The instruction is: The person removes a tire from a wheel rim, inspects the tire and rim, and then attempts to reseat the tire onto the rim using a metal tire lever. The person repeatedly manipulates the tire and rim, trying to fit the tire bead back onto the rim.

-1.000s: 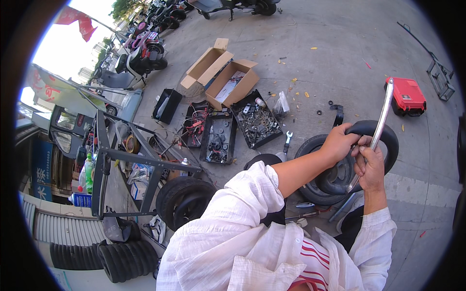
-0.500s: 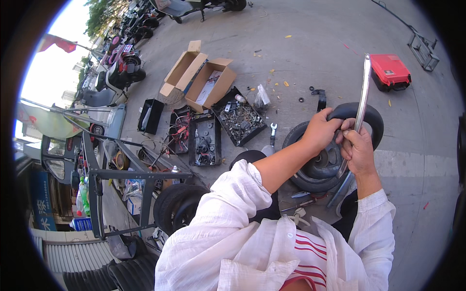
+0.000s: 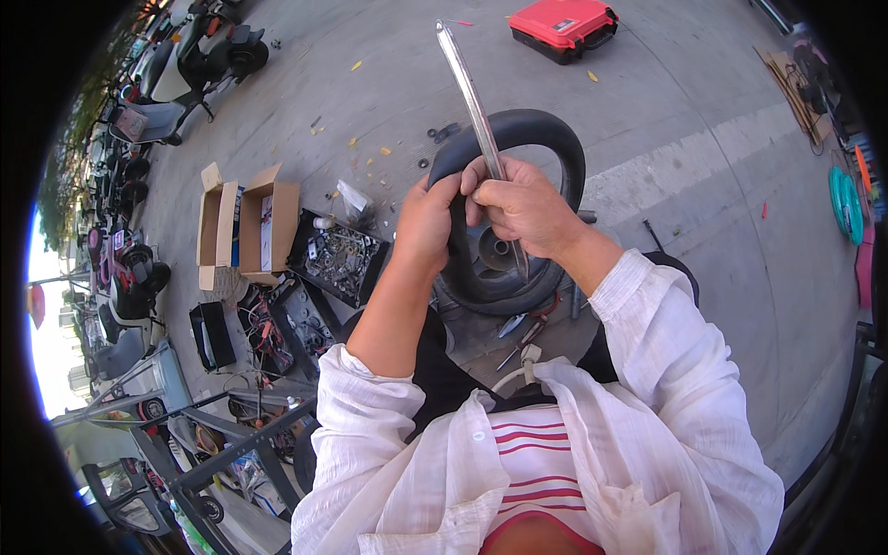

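Note:
My left hand [image 3: 427,224] is closed on the left side of a black rubber ring [image 3: 553,134], which looks like an inner tube or small tyre. My right hand [image 3: 516,205] grips a long, shiny metal lever [image 3: 459,67] that slants across the ring, its far tip raised beyond it and its near tip pointing down. The fingers of both hands meet at the ring's left side. Behind them lies a wheel with a dark hub [image 3: 496,246]. Several tools [image 3: 524,333] are on the ground between my knees.
A red case [image 3: 562,28] lies ahead. At left are open cardboard boxes [image 3: 221,231], trays of metal parts [image 3: 335,259], parked scooters [image 3: 199,65] and a metal frame [image 3: 208,470]. A coiled teal hose [image 3: 845,208] and other items lie along the right edge.
The view has turned, bringing the right side's hose into sight and my hands toward the middle. My hands still hold the ring and lever, the lever now leaning the other way in the picture.

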A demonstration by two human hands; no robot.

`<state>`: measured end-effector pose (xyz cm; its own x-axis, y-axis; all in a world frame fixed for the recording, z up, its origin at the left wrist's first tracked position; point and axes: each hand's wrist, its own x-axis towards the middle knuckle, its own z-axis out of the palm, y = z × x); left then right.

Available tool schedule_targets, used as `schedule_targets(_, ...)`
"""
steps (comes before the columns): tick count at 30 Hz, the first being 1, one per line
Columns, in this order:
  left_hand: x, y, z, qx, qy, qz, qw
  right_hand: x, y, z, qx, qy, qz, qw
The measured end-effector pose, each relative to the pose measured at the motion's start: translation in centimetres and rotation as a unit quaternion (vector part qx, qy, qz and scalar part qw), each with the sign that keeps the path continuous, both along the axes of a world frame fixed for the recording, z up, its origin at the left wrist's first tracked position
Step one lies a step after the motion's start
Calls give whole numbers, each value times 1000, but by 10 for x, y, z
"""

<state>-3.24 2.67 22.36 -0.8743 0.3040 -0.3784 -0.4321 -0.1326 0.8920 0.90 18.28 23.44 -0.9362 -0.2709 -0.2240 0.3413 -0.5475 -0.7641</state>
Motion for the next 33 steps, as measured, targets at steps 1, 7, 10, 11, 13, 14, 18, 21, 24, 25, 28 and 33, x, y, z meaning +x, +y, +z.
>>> schedule_targets(1,1,0,0,10,-4,-2,1000,0,-1,0,-3,1,1,1000)
schedule_targets(7,4,3,4,36,-15,14,999,1,0,2,3,-4,-3,1000)
schedule_targets(10,3,4,4,35,-13,11,999,2,0,3,6,-3,-5,1000)
schedule_targets(11,4,5,5,32,-15,13,999,2,1,3,8,-3,-6,1000)
schedule_targets(13,3,5,5,31,-15,13,999,2,1,2,10,-2,-6,1000)
schedule_targets(14,3,5,3,33,-13,10,999,2,2,3,13,-1,-6,1000)
schedule_targets(18,3,6,3,42,-9,5,999,3,2,5,21,0,-5,1000)
schedule_targets(21,4,6,4,43,-14,6,999,3,2,4,24,2,-5,1000)
schedule_targets(24,4,5,4,43,-5,2,999,3,1,4,31,4,-6,999)
schedule_targets(25,3,5,4,44,-4,0,999,3,1,4,35,5,-6,999)
schedule_targets(28,2,3,0,45,-3,-5,999,4,0,5,48,9,-12,999)
schedule_targets(33,-1,3,-6,31,-9,-2,999,5,-4,-1,125,86,-50,987)
